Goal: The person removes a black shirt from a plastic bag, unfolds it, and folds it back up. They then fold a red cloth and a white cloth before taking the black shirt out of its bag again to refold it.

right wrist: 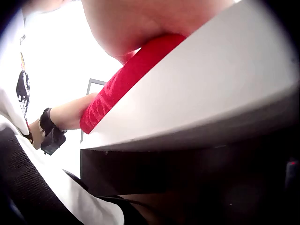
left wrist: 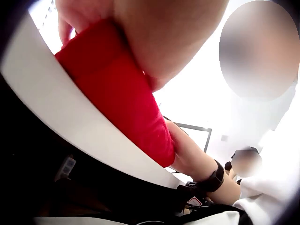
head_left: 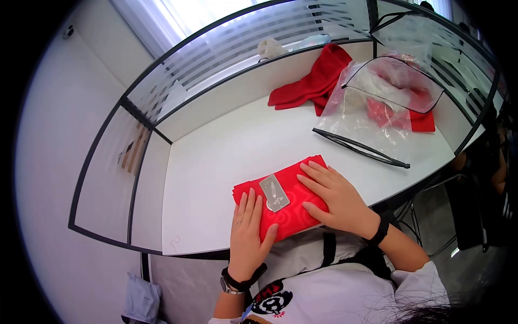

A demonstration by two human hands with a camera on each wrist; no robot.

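Note:
In the head view a folded red cloth [head_left: 294,208] lies at the table's front edge, with a grey rectangular card or tag [head_left: 275,193] on top of it. My left hand [head_left: 249,229] rests flat on the cloth's left side, fingers extended. On its right side rests my right hand [head_left: 340,200], fingers spread and straight. The red cloth [left wrist: 117,93] shows thick and folded at the table edge in the left wrist view. From the right wrist view, the same cloth [right wrist: 133,70] is seen edge-on beneath a hand [right wrist: 154,23].
Another red cloth [head_left: 315,81] lies against the back panel. Beside it, a clear plastic bag [head_left: 356,119] with red and white items stands at the back right, its black strip [head_left: 361,148] on the white table [head_left: 205,156]. Framed partitions surround the table.

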